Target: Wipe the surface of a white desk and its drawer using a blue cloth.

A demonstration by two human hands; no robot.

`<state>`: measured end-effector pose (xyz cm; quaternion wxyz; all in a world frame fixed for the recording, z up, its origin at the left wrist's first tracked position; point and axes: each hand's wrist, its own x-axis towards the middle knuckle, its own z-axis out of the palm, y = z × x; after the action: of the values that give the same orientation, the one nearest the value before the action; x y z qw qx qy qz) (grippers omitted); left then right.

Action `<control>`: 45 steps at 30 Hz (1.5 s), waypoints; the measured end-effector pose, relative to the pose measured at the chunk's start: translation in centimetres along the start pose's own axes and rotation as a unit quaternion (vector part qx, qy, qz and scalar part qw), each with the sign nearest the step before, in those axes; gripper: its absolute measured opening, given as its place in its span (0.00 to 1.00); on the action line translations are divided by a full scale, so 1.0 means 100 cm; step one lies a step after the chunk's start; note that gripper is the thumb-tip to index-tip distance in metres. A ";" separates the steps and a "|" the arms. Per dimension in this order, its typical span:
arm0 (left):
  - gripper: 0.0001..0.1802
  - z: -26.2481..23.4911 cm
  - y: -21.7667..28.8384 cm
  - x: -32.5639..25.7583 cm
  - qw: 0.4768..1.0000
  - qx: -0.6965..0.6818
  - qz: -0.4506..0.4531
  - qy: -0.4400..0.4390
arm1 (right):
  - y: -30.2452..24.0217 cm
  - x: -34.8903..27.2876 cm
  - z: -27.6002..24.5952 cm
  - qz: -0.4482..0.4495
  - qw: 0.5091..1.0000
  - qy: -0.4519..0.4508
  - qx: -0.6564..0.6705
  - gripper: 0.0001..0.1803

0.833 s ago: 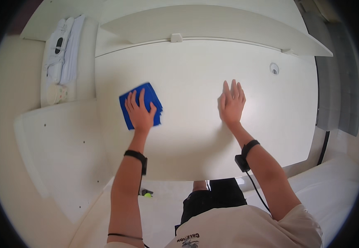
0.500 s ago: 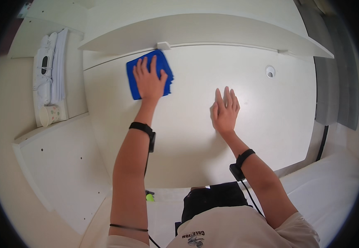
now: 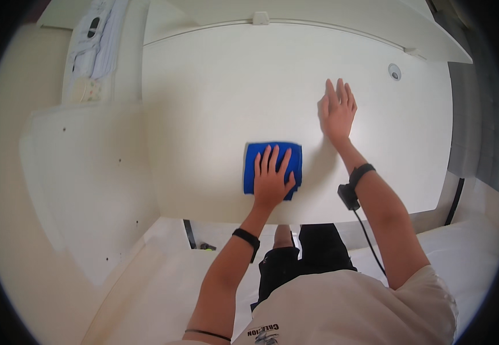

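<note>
Head view shows the left hand (image 3: 270, 179) lying flat, fingers spread and not clenched, pressed on top of a blue cloth (image 3: 273, 167). The cloth is a folded square resting on the white bench (image 3: 215, 98), near its front edge and a little left of the person's body. The fingers point away from the person, and the cloth's far edge and both side edges show around the hand.

The right hand (image 3: 337, 110) lies open, palm down on the bare bench surface, fingers together and stretched, holding nothing. It sits further back and to the right of the cloth, apart from it.

Compared with half a second ago, the cloth and left hand have come from the far left part of the bench, close under the raised back shelf (image 3: 318, 23), down to the front edge. The left arm, then stretched out long, is now bent back toward the body. The right hand has kept its flat pose on the bench.

A round white grommet (image 3: 395, 72) sits in the bench's far right corner. A black band (image 3: 246, 237) is on the left wrist, and a black wrist device with a cable (image 3: 350, 192) on the right. A lower white panel (image 3: 83, 172) lies to the left of the bench.
</note>
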<state>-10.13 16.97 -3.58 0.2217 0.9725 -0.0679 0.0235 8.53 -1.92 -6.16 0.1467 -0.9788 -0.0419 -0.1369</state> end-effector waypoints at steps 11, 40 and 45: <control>0.34 -0.028 -0.051 -0.053 0.996 0.041 -0.070 0.040 | 0.005 0.000 0.006 -0.005 1.000 0.001 0.000 0.25; 0.35 -0.020 -0.096 0.222 0.989 0.141 0.018 0.034 | -0.012 -0.033 -0.041 0.038 0.992 -0.116 0.014 0.26; 0.36 -0.007 -0.025 0.132 0.997 0.074 0.016 0.002 | -0.008 -0.037 -0.037 0.010 0.997 -0.078 0.003 0.26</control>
<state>3.30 17.88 -3.00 0.1488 0.9850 -0.0806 0.0341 3.93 -2.39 -3.56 0.1477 -0.9863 -0.0444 -0.0586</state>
